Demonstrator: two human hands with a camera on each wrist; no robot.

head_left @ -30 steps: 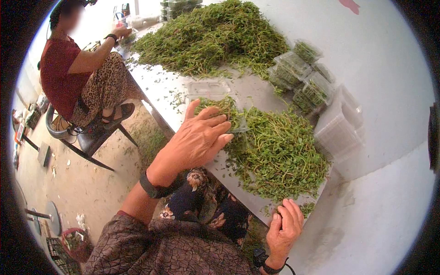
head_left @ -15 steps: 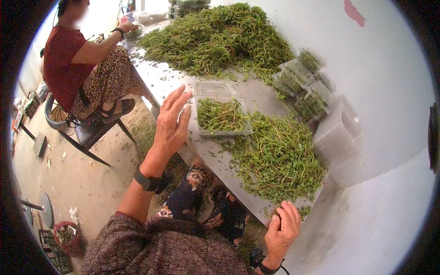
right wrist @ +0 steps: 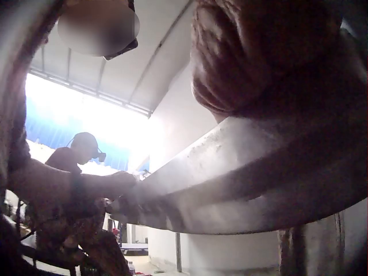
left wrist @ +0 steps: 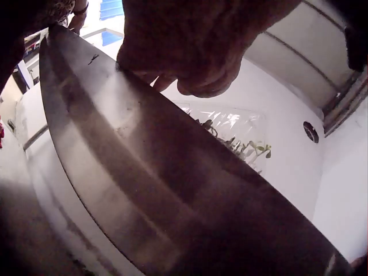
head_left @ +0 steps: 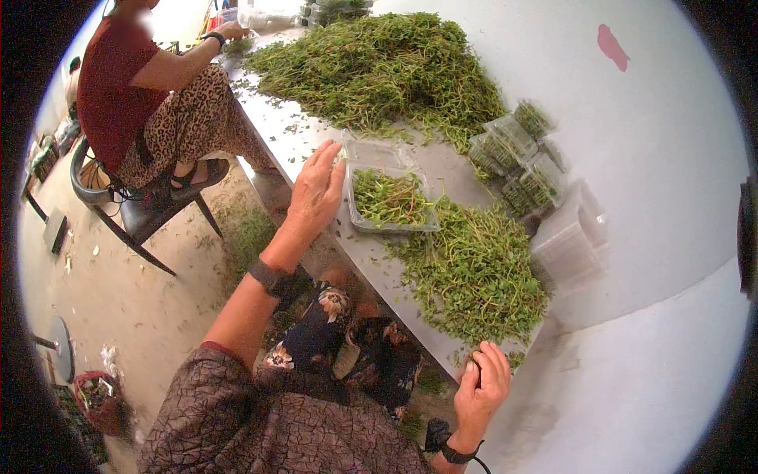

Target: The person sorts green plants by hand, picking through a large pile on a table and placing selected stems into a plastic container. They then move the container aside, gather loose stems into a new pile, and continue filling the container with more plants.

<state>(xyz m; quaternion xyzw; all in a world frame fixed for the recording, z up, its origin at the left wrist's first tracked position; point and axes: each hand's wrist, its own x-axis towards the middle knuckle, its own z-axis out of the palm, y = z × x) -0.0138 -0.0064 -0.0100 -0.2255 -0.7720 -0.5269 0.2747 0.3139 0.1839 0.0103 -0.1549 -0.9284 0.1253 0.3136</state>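
The right hand [head_left: 485, 387] lies nearest, well this side of the box [head_left: 391, 201], fingers curled on the table [head_left: 362, 251] edge; whether they pinch any sprigs I cannot tell. Between it and the box spread loose herbs [head_left: 474, 272], touching the box's near side. The box sits open, part filled with greens. The left hand [head_left: 316, 193] is just left of it, fingers straight, holding nothing. Right of the box stand packed boxes [head_left: 517, 150]; beyond it lies a big pile [head_left: 379, 67]
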